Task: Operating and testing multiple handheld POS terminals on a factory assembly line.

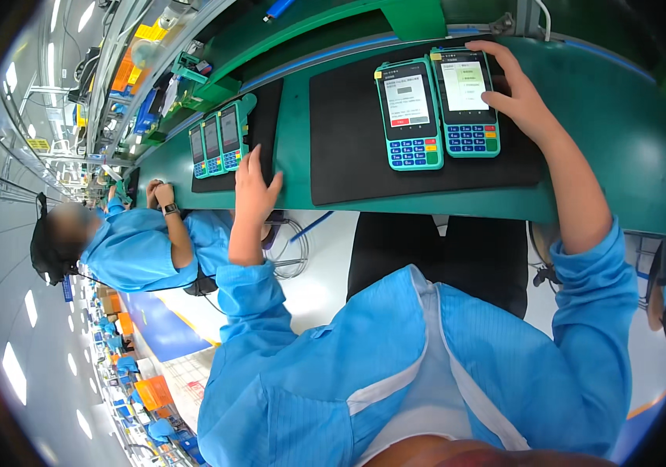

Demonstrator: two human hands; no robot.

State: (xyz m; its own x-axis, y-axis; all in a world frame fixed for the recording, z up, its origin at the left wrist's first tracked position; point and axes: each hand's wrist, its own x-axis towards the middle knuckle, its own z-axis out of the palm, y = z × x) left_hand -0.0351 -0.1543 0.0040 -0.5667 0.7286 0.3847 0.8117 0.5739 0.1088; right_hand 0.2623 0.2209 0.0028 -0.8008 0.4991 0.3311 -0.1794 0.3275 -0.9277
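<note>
Two teal payment terminals lie side by side on a black mat (340,167), screens lit and blue keypads toward me. My right hand (516,93) is curled at the upper right of the right terminal (470,109). Its index finger bends over the top edge and its thumb rests at the screen's right side. The left terminal (411,117) has nothing touching it. My left hand (253,187) is held out with its fingers extended and thumb apart, holding nothing. It is nearest the closest terminal (231,136) of a row of three on another mat, seemingly apart from it.
A green shelf edge (309,47) runs along the back of the green bench (621,156). To my left sits a co-worker in blue (142,241), hands at the bench. Coiled cables (295,253) hang below the bench edge. Orange bins (154,391) stand farther off.
</note>
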